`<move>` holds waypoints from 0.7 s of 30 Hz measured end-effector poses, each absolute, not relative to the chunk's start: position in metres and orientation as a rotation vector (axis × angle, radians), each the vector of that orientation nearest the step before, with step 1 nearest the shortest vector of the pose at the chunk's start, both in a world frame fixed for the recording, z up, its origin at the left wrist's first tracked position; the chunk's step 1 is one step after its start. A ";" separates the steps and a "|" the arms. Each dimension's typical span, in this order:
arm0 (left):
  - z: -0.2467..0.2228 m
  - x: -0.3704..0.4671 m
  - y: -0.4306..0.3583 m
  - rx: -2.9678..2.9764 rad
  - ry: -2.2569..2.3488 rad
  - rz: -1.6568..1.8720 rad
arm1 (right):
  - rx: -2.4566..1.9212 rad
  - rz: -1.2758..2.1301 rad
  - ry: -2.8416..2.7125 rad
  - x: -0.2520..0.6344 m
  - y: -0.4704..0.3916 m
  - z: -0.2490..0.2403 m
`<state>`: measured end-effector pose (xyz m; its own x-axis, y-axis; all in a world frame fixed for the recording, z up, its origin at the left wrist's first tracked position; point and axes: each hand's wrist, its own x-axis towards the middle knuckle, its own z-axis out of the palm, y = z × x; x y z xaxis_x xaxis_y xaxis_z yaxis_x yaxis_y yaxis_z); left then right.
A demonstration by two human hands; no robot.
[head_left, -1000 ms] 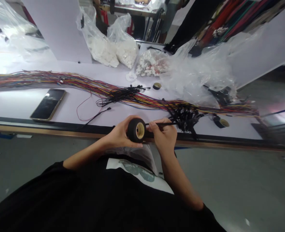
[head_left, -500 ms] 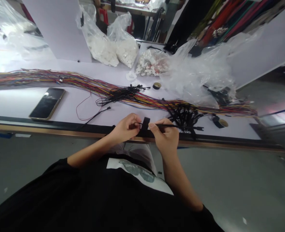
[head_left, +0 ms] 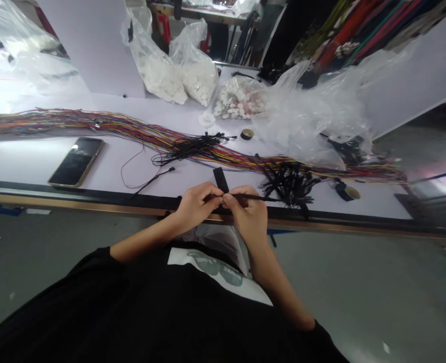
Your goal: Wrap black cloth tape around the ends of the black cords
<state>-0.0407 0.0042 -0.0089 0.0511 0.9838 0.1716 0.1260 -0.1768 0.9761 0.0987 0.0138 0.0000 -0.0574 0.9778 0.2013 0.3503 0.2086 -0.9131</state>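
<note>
At the table's front edge, my left hand (head_left: 198, 204) and my right hand (head_left: 251, 214) meet with their fingertips pinched together. A thin black cable (head_left: 241, 196) runs out to the right from under my right thumb, and my right fingers are closed round it. My left thumb and forefinger pinch the cable's other end, mostly hidden by the fingers. A strip of black tape (head_left: 220, 180) sticks up tilted just behind the fingertips. Whether the fingers also grip the tape's lower part I cannot tell.
Bundled coloured wires (head_left: 132, 126) stretch across the table, with black cables (head_left: 194, 146) on top. More black cables (head_left: 289, 184) lie right, near a tape roll (head_left: 349, 191). Another roll (head_left: 246, 134) and a phone (head_left: 76, 162) lie about. Plastic bags (head_left: 198, 75) stand behind.
My right hand has moved left until its fingertips meet those of my left hand, drawing the cable along. The tape strip now leans to the left.
</note>
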 end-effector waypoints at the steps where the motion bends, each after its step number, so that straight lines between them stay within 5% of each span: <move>1: -0.010 -0.041 0.003 1.380 1.137 1.254 | -1.309 0.795 -1.590 0.100 0.015 0.001; 13: -0.023 -0.049 0.028 0.823 0.641 1.003 | -1.293 0.751 -1.686 0.104 0.012 0.007; 21: -0.013 -0.059 0.009 1.253 0.744 1.115 | -1.338 0.858 -1.391 0.109 0.018 0.001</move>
<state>-0.0592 0.0086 -0.0127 0.3269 0.9359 0.1316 -0.2376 -0.0533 0.9699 0.1086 0.0176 0.0012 0.0931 0.9802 0.1745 0.2844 0.1418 -0.9482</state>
